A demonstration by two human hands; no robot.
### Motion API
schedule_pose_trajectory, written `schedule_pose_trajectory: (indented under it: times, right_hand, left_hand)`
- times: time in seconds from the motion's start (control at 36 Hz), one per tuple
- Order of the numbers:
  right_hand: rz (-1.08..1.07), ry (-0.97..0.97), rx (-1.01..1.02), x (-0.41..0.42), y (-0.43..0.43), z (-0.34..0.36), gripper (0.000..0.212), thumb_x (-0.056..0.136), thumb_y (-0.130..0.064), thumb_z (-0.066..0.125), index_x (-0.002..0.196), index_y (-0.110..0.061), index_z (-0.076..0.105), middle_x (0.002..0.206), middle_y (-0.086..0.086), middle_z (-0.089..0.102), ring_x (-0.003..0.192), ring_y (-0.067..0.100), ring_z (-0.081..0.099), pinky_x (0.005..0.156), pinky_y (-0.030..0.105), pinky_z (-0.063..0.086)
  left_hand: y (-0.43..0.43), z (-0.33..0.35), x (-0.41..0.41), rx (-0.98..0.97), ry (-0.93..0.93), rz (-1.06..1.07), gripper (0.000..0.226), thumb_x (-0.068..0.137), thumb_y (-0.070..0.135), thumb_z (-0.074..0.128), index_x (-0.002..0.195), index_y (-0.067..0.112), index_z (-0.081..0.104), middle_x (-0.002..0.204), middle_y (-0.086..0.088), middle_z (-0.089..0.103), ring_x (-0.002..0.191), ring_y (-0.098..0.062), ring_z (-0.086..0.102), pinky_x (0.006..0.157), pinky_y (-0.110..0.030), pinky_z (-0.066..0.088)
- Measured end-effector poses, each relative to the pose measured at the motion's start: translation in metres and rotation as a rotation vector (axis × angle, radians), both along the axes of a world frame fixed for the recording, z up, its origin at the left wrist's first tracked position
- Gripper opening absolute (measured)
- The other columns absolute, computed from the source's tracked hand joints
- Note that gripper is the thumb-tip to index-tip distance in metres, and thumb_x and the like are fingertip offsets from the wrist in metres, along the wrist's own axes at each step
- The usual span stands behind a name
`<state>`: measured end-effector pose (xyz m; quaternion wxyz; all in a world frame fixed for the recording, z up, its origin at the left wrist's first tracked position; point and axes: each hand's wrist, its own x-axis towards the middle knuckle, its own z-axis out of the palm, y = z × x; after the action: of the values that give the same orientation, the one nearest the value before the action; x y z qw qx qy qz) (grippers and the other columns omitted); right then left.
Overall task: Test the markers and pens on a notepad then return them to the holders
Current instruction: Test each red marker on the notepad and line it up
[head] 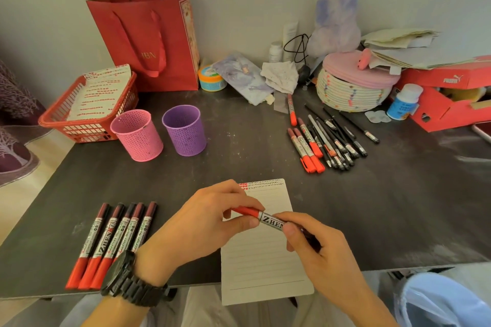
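At the left, five markers (114, 239) lie side by side on the tabletop (239, 159), red caps toward the near edge, just beside the left wrist. Behind them stand the pink holder (136, 135) and the purple holder (184, 130), well apart from the hands.

The left hand (202, 224) curls its thumb and fingertips round the red cap of a marker (269, 219) held above the notepad (265, 268). The right hand (318, 252) pinches the barrel at the other end. The cap looks about to be pulled off.

A sharp tug could free the cap suddenly and drag the tip across fingers or the page. The notepad overhangs the near edge, so writing pressure low on the page might tip it off. The left wrist could also sweep the five markers into rolling.

To the right, a pile of markers and pens (326, 141) lies loose, apparently untested.
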<state>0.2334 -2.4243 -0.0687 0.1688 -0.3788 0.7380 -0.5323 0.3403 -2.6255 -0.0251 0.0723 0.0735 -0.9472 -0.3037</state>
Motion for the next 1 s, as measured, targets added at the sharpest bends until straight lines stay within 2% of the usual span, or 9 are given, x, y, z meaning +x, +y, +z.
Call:
schedule_pose_trajectory:
  times: [0.14,0.25,0.36,0.42,0.47,0.64,0.75,0.86,1.0]
  right_hand:
    - [-0.019,-0.241,-0.100,0.009,-0.005,0.000,0.023,0.094,-0.042,0.052,0.104,-0.044,0.072,0.065,-0.003,0.059,0.056,0.005,0.044,0.054,0.021,0.037]
    - [-0.045,-0.445,-0.156,0.023,-0.010,0.002,0.024,0.085,-0.048,0.054,0.099,-0.044,0.073,0.062,-0.004,0.058,0.058,0.007,0.045,0.053,0.019,0.038]
    - [-0.045,-0.562,-0.160,0.036,-0.017,0.008,0.025,0.079,-0.052,0.054,0.095,-0.045,0.073,0.058,-0.006,0.053,0.055,0.004,0.044,0.052,0.017,0.038]
    - [-0.071,-0.577,-0.169,0.043,-0.019,0.012,0.025,0.080,-0.051,0.053,0.095,-0.044,0.072,0.056,-0.006,0.049,0.051,0.004,0.040,0.050,0.015,0.035]
    - [-0.112,-0.533,-0.178,0.049,-0.021,0.014,0.026,0.081,-0.052,0.051,0.097,-0.046,0.070,0.054,-0.006,0.045,0.049,0.004,0.037,0.049,0.015,0.033]
    - [-0.354,-0.361,-0.166,0.067,-0.019,0.014,0.022,0.079,-0.057,0.051,0.095,-0.054,0.065,0.058,0.003,0.045,0.051,0.006,0.040,0.052,0.018,0.036]
    - [-0.424,-0.400,-0.169,0.078,-0.016,0.010,0.028,0.075,-0.063,0.050,0.095,-0.051,0.065,0.054,-0.004,0.045,0.050,0.007,0.038,0.051,0.022,0.035]
    - [-0.382,-0.506,-0.220,0.076,-0.016,0.013,0.029,0.077,-0.060,0.054,0.093,-0.041,0.070,0.052,-0.007,0.038,0.050,0.012,0.031,0.051,0.028,0.029]
    - [-0.233,-0.368,-0.187,0.048,-0.014,0.021,0.023,0.085,-0.053,0.056,0.095,-0.039,0.072,0.053,-0.007,0.044,0.051,0.007,0.038,0.050,0.018,0.034]
  left_hand:
    - [0.001,0.005,-0.002,0.345,0.172,0.077,0.066,0.081,0.057,0.069,0.140,0.054,0.039,0.124,0.020,0.058,0.114,-0.010,0.059,0.088,-0.023,0.052]
    - [0.008,0.012,-0.011,0.921,0.424,0.163,0.058,0.076,0.062,0.070,0.125,0.031,0.063,0.119,-0.004,0.068,0.113,-0.025,0.064,0.089,-0.036,0.052]
    - [0.022,0.022,-0.027,1.433,0.566,0.222,0.030,0.080,0.044,0.067,0.088,0.015,0.072,0.084,-0.007,0.067,0.078,-0.026,0.066,0.068,-0.033,0.055]
    - [0.028,0.026,-0.034,1.589,0.610,0.222,0.032,0.090,0.041,0.056,0.068,0.017,0.057,0.059,0.001,0.048,0.050,-0.015,0.046,0.047,-0.024,0.041]
    - [0.033,0.026,-0.041,1.700,0.633,0.249,0.042,0.096,0.037,0.048,0.058,0.019,0.040,0.048,0.006,0.029,0.040,-0.008,0.023,0.036,-0.021,0.021]
    - [0.053,0.016,-0.054,1.770,0.656,0.369,0.049,0.095,0.034,0.046,0.051,0.022,0.031,0.044,0.009,0.018,0.038,-0.007,0.012,0.033,-0.022,0.014]
    - [0.063,0.011,-0.053,1.741,0.586,0.396,0.049,0.096,0.035,0.045,0.051,0.023,0.029,0.043,0.009,0.019,0.037,-0.007,0.012,0.032,-0.021,0.012]
    - [0.060,0.013,-0.052,1.683,0.558,0.348,0.048,0.094,0.035,0.047,0.051,0.023,0.029,0.042,0.010,0.018,0.037,-0.007,0.011,0.032,-0.021,0.012]
    - [0.045,0.022,-0.050,1.527,0.512,0.312,0.039,0.097,0.030,0.048,0.060,0.018,0.043,0.048,0.005,0.029,0.040,-0.010,0.024,0.038,-0.022,0.025]
